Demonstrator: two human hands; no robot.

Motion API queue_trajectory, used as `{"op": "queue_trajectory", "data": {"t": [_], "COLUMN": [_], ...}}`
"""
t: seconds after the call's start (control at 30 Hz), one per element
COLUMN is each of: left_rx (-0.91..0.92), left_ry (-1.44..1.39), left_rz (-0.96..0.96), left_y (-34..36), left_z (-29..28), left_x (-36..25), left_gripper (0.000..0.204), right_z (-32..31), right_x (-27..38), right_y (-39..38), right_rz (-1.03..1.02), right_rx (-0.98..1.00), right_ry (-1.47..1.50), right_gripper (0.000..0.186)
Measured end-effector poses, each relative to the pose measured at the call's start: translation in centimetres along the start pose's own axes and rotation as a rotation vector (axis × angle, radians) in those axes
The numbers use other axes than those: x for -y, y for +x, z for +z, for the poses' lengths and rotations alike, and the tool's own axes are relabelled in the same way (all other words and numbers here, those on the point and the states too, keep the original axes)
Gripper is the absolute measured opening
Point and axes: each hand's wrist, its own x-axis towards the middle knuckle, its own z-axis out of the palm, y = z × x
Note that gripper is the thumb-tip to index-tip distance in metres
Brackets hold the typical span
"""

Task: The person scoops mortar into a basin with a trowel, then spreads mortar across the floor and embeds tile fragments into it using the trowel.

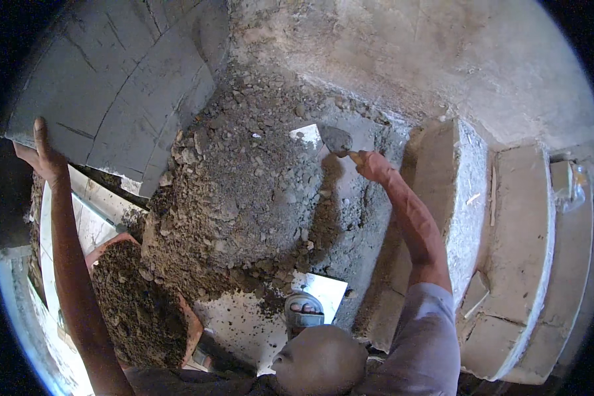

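My right hand (375, 166) is closed round the wooden handle of a trowel (337, 140). Its grey blade lies over the mortar-covered strip beside the wall, right next to a small white tile piece (307, 134). At the far left my left hand (46, 157) grips the edge of a grey cement-surfaced ledge (125, 86). The thumb rests on top and the fingers go over the side, partly hidden. Between my hands spreads a big heap of loose grey rubble and sand (237, 185).
A reddish pan (191, 330) of dark, damp mortar stands at lower left, near white tiles (237, 323) strewn with crumbs. Another white tile (327, 290) lies by my sandalled foot (303, 309). Cement steps (508, 251) rise at right; a rough wall (435, 59) closes the far side.
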Motion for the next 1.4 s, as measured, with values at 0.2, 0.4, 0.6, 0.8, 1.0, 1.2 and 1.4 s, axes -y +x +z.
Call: {"op": "queue_trajectory", "data": {"t": [0.2, 0.4, 0.6, 0.8, 1.0, 1.2, 1.4], "left_rx": [0.012, 0.035, 0.002, 0.012, 0.051, 0.090, 0.052], "left_ry": [-0.015, 0.004, -0.004, 0.029, 0.056, 0.011, 0.058], "left_rz": [-0.008, 0.048, 0.025, 0.000, 0.095, 0.017, 0.094], "left_y": [0.3, 0.6, 0.1, 1.4, 2.0, 1.7, 0.7], "left_z": [-1.1, -1.0, -0.9, -2.6, -3.8, -3.2, -0.3], "left_x": [0.5, 0.2, 1.4, 4.9, 5.1, 4.4, 0.1], "left_gripper": [0.068, 0.064, 0.053, 0.041, 0.037, 0.044, 0.049], "right_z": [-2.9, 2.6, 1.9, 4.9, 7.3, -1.5, 6.1], "right_x": [4.4, 4.8, 1.6, 3.3, 6.3, 8.7, 6.4], "right_y": [-5.6, -2.6, -0.8, 3.2, 4.2, -2.7, -4.6], "right_rz": [-0.177, 0.329, 0.348, 0.307, 0.339, 0.342, 0.352], "right_rx": [-0.152, -0.282, -0.485, -0.459, -0.214, -0.563, -0.953], "right_ry": [0.176, 0.265, 0.319, 0.349, 0.281, 0.388, 0.434], "right_gripper": [0.041, 0.045, 0.041, 0.042, 0.042, 0.041, 0.033]}}
